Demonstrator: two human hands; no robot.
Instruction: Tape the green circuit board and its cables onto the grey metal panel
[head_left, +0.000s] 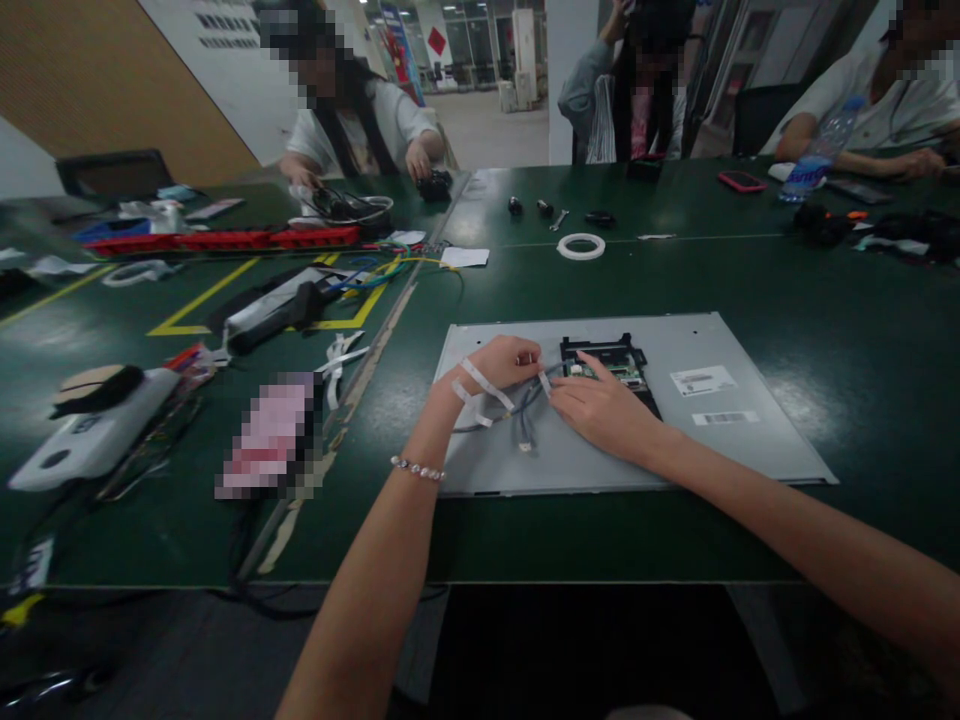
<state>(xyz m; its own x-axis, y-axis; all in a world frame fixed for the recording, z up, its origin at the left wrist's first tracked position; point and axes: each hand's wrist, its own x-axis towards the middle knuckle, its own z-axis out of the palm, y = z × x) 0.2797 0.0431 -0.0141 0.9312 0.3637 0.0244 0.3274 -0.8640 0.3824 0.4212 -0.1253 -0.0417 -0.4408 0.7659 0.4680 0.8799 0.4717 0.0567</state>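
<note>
A flat grey panel (pixel 735 440) lies on the green table under both my hands. Near its far middle is a black frame with a circuit board (pixel 637 378). Grey cables (pixel 531 408) run from the board toward the left, one loose end ending in a white connector (pixel 524 447). My left hand (pixel 499 368) is closed, its fingertips pinching a short strip of white tape (pixel 545 383) at the cable. More tape strips (pixel 486 382) stick to the back of this hand and wrist. My right hand (pixel 604 408) presses its fingertips round the cable beside the tape, index finger extended over the board.
A roll of white tape (pixel 581 246) and a wrench (pixel 559 220) lie beyond the panel. On the left are a phone (pixel 270 435), a white device (pixel 97 430) and a red strip (pixel 225 240). Several people sit across the table; a water bottle (pixel 814 165) stands far right.
</note>
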